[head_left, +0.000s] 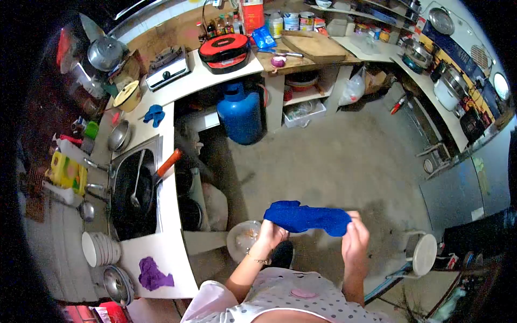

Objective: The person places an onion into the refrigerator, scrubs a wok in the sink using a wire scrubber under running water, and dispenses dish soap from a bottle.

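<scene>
A dark blue cloth (308, 217) is stretched out level in front of my body, above the floor. My left hand (273, 232) grips its left end, fingers closed and partly hidden behind the fabric. At the other end, my right hand (355, 238) pinches the cloth between thumb and fingers. A purple cloth (154, 273) lies crumpled on the counter to the left. Farther up that counter rests a smaller blue cloth (154, 115). Below my left hand stands a pale round bin (237, 245) with some scraps inside.
The sink (160, 151) on the left holds a black wok (126, 207) with an orange handle (170, 162) jutting over the counter edge. A blue gas cylinder (239, 116) stands under the far counter. To my right is a white stool (425, 255).
</scene>
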Demonstrator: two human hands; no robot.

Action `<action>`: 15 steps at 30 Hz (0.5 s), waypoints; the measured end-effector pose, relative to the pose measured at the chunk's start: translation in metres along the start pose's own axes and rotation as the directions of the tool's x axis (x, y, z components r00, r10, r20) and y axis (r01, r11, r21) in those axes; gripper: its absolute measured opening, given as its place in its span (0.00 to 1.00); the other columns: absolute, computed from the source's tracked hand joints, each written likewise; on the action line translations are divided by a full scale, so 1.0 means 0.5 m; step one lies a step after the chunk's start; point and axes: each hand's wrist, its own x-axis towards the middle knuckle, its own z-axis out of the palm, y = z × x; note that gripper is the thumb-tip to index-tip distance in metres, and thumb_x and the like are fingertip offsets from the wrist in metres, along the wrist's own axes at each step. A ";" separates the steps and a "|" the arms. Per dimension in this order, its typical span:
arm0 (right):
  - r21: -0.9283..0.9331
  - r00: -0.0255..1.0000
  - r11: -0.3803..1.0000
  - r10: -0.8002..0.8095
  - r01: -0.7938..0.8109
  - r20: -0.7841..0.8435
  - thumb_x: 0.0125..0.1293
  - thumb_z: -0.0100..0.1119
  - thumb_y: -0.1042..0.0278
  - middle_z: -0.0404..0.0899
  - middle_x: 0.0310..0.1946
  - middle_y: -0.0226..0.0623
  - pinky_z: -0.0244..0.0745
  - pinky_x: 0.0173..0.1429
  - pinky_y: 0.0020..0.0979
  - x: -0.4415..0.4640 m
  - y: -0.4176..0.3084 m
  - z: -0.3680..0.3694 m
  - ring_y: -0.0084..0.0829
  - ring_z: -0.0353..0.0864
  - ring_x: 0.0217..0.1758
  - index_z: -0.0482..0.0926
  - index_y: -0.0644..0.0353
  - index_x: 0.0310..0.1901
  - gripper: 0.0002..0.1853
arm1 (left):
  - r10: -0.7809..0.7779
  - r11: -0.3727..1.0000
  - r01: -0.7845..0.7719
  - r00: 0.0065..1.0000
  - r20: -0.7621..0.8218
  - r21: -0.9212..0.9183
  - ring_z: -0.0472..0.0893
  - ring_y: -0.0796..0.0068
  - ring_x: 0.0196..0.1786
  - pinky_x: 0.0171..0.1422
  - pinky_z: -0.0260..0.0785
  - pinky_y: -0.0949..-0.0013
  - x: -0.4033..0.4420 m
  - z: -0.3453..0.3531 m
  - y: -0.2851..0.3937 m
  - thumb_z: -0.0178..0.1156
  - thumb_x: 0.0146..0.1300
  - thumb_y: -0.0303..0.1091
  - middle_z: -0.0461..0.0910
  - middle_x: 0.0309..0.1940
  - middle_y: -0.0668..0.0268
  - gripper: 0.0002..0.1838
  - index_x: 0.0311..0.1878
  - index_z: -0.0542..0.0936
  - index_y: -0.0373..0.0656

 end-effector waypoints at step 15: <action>-0.646 0.729 0.629 0.177 0.433 0.662 0.52 0.49 0.64 0.67 0.40 0.47 0.63 0.47 0.33 0.715 0.281 0.329 0.43 0.67 0.44 0.65 0.64 0.44 0.19 | 0.643 0.656 -0.622 0.757 -0.116 -0.427 0.63 0.59 0.53 0.59 0.52 0.55 0.358 0.083 0.678 0.44 0.55 0.34 0.63 0.50 0.53 0.19 0.48 0.64 0.33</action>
